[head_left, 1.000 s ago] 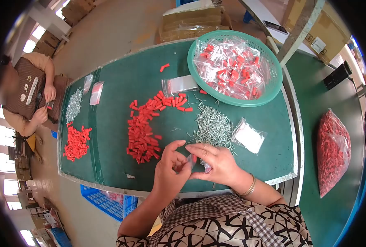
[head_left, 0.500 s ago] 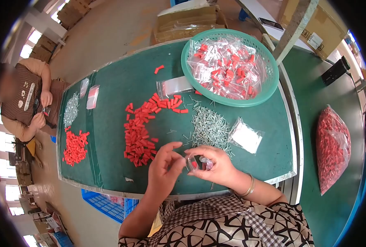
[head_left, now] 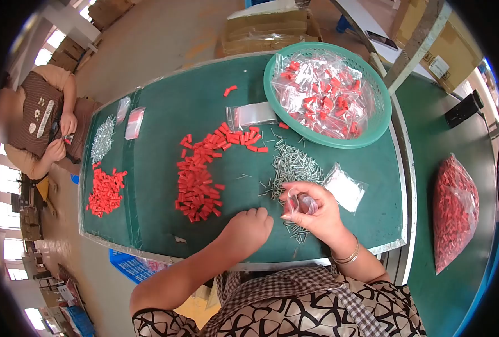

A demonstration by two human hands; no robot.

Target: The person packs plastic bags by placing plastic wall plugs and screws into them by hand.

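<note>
Thumb and fingers of my right hand (head_left: 325, 216) grip a small clear plastic bag (head_left: 293, 200), its mouth facing left; what lies in it is hard to make out. My left hand (head_left: 248, 231) is closed with curled fingers, low over the table's near side, and its fingertips are hidden. Under and beyond my right hand spreads a pile of silver screws (head_left: 294, 163). Up and to the left of my left hand is a heap of red plastic tubes (head_left: 196, 182).
A green basket (head_left: 270, 92) holds bagged red pieces. Flat bags (head_left: 345, 188) lie right of the screws, more bags (head_left: 255, 114) beside the basket. A person (head_left: 44, 118) works at the far left, near another red pile (head_left: 106, 192). A large bag of red tubes (head_left: 454, 213) lies far right.
My left hand has come away from the bag's mouth, turned over and closed, slightly right and lower. My right hand, still with the bag, shifts a little right; the view has shifted too.
</note>
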